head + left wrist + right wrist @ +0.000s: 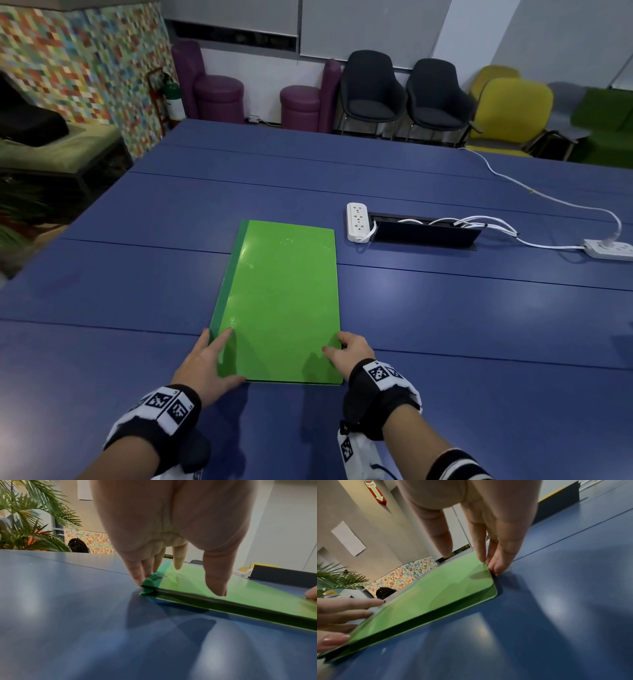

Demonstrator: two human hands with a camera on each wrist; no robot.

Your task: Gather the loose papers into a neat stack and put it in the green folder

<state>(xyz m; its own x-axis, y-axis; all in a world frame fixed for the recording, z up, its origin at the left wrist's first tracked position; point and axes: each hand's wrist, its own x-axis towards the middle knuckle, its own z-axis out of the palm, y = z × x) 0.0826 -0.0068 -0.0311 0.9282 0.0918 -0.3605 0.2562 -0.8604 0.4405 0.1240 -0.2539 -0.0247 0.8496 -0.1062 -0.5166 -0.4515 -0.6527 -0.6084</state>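
Note:
The green folder [281, 294] lies shut on the blue table [445, 325], spine to the left, a dark gap showing between its covers along the near edge [423, 620]. My left hand [209, 359] has straight fingers against the spine corner [150, 582], its index over the cover and its thumb at the near edge. My right hand [349, 353] touches the folder's right edge near the front corner, fingertips [496, 566] down beside the cover and the thumb held just over it. No loose papers are in view.
A white power strip [357, 221] and an open black cable box [424, 229] sit behind and to the right of the folder. A white cable runs to a second strip [609, 248] at the far right. Chairs line the table's far edge.

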